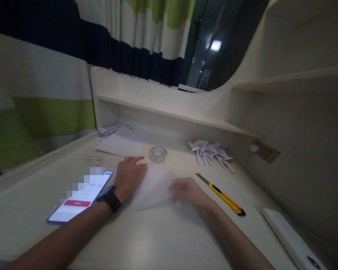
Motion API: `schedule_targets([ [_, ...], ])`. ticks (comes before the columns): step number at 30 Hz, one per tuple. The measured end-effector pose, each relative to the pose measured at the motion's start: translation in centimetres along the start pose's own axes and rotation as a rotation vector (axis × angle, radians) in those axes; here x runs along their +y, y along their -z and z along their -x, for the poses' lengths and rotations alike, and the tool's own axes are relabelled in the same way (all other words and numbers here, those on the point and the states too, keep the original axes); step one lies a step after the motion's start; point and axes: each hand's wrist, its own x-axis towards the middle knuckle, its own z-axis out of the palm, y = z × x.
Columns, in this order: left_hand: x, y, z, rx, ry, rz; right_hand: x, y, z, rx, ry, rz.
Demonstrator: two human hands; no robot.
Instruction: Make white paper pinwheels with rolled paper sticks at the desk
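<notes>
A piece of white paper (150,193) lies on the desk between my hands, one corner pointing toward me. My left hand (131,174), with a dark watch on its wrist, rests at the paper's upper left edge. Its fingers are stretched out and apart. At the right edge of the paper is my right hand (183,189), its fingers curled and smeared by motion. Whether those fingers grip the paper cannot be made out. Just beyond the paper stands a roll of clear tape (157,154). To the right lies a yellow utility knife (225,198) with its blade out.
A lit phone (81,198) lies left of my left hand, near a small scatter of pale bits (94,161). Behind are a stack of white sheets (122,140) and several paper pinwheels (208,148). A long white object (290,238) lies at the right.
</notes>
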Motion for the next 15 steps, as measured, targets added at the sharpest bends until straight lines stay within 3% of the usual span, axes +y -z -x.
schedule_targets([
  [4,0.2,0.0,0.2,-0.012,-0.024,-0.071,-0.2,0.1,0.2,-0.008,-0.014,0.009],
  [7,0.0,-0.1,0.1,0.046,0.004,-0.078,-0.1,0.2,0.1,-0.004,-0.014,0.016],
  [10,0.3,0.0,0.2,0.072,-0.102,0.045,0.2,0.2,0.0,-0.011,0.006,-0.001],
  [15,4.0,0.8,1.9,-0.165,-0.405,0.397,0.4,-0.2,-0.2,0.031,-0.011,-0.093],
])
